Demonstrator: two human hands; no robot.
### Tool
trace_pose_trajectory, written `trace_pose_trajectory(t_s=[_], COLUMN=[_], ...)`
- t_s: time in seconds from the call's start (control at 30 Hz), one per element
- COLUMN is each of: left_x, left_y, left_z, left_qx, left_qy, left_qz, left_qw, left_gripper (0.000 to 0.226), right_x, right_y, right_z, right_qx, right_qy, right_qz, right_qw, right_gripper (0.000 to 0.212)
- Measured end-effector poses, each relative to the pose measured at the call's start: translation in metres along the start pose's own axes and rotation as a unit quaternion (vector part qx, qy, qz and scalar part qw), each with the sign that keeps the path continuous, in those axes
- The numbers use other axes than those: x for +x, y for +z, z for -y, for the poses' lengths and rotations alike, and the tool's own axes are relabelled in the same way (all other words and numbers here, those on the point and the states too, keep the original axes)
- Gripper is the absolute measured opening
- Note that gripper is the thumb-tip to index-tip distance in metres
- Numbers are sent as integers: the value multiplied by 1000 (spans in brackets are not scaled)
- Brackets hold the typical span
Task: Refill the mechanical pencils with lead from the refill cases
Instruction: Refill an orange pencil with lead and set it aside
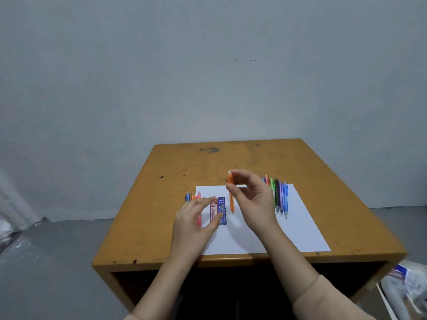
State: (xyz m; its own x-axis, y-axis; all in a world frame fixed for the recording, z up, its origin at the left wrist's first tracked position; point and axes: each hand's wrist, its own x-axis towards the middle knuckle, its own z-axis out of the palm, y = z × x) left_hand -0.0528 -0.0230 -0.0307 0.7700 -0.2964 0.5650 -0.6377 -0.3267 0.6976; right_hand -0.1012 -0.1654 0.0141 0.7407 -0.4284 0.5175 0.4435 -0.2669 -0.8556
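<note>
My right hand pinches an orange mechanical pencil near its top end and holds it almost upright above a white sheet of paper. My left hand hovers with relaxed fingers over two lead refill cases on the sheet, a red one and a blue one; its fingertip reaches the blue case. Several pencils in green, black, purple and blue lie in a row at the sheet's right. A few more pencils lie at the left, partly hidden by my left hand.
The sheet lies on a small worn orange-brown desk standing against a grey wall. Its front edge is close to me. A bag with papers sits on the floor at the lower right.
</note>
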Motion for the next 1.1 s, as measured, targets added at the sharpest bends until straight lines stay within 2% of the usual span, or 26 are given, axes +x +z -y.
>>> trace_pose_trajectory(t_s=[0.17,0.27,0.37,0.53,0.63,0.73,0.87,0.97,1.1], left_x=[0,-1,-1,0,2,3,1,1,3], left_y=[3,5,5,2,-1,-3,-2,-1,-1], left_z=[-3,-2,2,13,22,30,40,44,44], left_qx=[-44,-34,-15,-4,10,25,62,77,80], left_qy=[40,74,85,54,41,27,22,17,15], left_qz=[-25,-42,-63,-82,-96,-105,-102,-99,-100], left_qw=[998,996,994,995,995,994,993,992,992], left_gripper=[37,34,31,27,22,17,19,21,20], right_x=[-3,-6,-8,-4,4,12,20,25,30], right_y=[10,14,16,10,1,-8,-13,-12,-8], right_z=[7,6,4,-3,-9,-21,-44,-59,-72], right_qx=[120,165,170,140,125,68,-53,-168,-296], right_qy=[40,74,103,117,119,122,148,181,220], right_qz=[-21,-32,-38,-27,-54,-88,-81,-42,46], right_qw=[992,983,979,983,984,986,984,968,928], right_gripper=[31,28,27,27,25,27,33,28,30])
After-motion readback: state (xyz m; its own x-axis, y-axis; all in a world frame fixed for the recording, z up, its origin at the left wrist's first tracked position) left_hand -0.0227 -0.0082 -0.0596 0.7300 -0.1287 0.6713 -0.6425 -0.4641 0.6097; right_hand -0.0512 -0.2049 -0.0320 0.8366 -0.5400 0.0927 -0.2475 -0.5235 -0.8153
